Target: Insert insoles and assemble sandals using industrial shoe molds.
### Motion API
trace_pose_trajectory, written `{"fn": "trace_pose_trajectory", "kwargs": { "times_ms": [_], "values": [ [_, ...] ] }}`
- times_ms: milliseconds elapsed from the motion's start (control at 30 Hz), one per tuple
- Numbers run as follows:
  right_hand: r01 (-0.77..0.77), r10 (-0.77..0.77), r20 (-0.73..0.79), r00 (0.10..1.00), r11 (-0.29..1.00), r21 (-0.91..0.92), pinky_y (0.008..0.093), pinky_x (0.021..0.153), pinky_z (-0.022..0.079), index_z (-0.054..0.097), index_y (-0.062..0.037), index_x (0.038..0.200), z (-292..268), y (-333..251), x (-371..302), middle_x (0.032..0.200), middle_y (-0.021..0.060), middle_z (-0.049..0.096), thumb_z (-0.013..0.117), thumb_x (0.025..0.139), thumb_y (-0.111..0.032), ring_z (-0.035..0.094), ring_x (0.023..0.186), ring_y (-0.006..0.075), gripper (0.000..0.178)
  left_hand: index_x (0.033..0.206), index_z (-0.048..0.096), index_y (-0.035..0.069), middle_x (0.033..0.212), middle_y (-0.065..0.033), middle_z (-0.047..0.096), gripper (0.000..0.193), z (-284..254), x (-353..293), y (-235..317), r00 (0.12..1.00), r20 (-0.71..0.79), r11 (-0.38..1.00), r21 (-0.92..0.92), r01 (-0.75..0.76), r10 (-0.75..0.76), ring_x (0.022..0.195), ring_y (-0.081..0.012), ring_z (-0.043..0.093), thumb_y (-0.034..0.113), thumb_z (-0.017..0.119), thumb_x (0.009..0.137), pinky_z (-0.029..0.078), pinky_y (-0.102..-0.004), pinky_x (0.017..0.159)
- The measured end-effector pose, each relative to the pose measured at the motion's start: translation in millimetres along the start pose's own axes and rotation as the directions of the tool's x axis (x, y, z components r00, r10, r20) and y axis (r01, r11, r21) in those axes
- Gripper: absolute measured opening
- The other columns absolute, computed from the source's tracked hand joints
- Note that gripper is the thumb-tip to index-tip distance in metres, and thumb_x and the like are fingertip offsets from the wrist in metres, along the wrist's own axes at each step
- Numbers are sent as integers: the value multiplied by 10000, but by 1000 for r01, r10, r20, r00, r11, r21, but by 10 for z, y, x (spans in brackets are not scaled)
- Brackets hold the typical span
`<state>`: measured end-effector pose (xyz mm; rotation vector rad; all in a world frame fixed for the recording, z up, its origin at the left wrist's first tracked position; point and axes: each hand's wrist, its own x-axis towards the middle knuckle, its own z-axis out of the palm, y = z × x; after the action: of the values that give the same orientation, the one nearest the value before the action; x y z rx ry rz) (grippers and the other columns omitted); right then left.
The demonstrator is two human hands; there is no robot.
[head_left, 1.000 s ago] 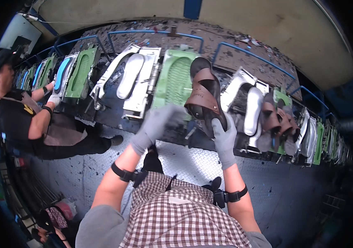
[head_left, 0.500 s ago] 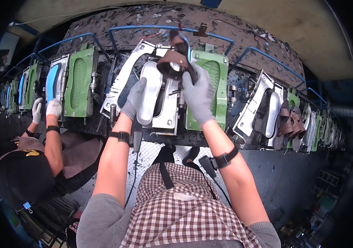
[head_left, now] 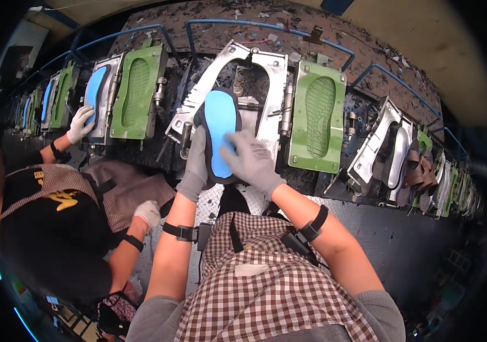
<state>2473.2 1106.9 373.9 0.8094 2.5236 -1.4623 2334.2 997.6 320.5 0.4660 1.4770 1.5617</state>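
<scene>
A foot-shaped piece with a bright blue face and a dark rim, like the underside of a sandal (head_left: pixel 220 114), is upright in front of the silver mould frame (head_left: pixel 277 74). My left hand (head_left: pixel 195 162), in a grey glove, grips its left edge, with some fingers hidden. Across its lower right side lies my right hand (head_left: pixel 252 162), also gloved, fingers apart and their tips on the blue face. The brown straps cannot be made out here. To the right of the frame, a green sole mould plate (head_left: pixel 316 117) lies opened out.
A co-worker (head_left: pixel 55 228) is close on my left, one gloved hand (head_left: pixel 81 122) at another blue-faced mould. More green moulds (head_left: pixel 138 94) line the bench both ways. Brown sandal straps (head_left: pixel 420 168) sit on a station at right. A blue rail (head_left: pixel 266 25) runs behind; scraps litter the bench.
The brown strapped upper is no longer in my right hand's grip, and the silver form no longer shows. The blue-faced piece now stands between my hands. My view has shifted left.
</scene>
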Motion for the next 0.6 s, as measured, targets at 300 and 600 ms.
{"fn": "trace_pose_trajectory", "kwargs": {
  "times_ms": [300,600],
  "values": [
    [-358,529,-168,832,743,565,368,726,555,440,52,1434,137,337,443,916,111,654,668,881,-150,669,819,210,631,1469,465,-11,1282,-132,633,644,98,811,57,991,70,970,-204,130,-117,1101,-235,653,286,705,951,559,-355,947],
    [-301,474,-539,696,875,380,468,772,534,359,-22,1498,-91,235,310,882,108,659,630,892,-236,693,810,320,697,1579,394,23,1360,-134,612,764,518,1371,386,927,354,991,1,132,-124,1166,-207,620,184,732,913,523,-337,1013]
  ]
}}
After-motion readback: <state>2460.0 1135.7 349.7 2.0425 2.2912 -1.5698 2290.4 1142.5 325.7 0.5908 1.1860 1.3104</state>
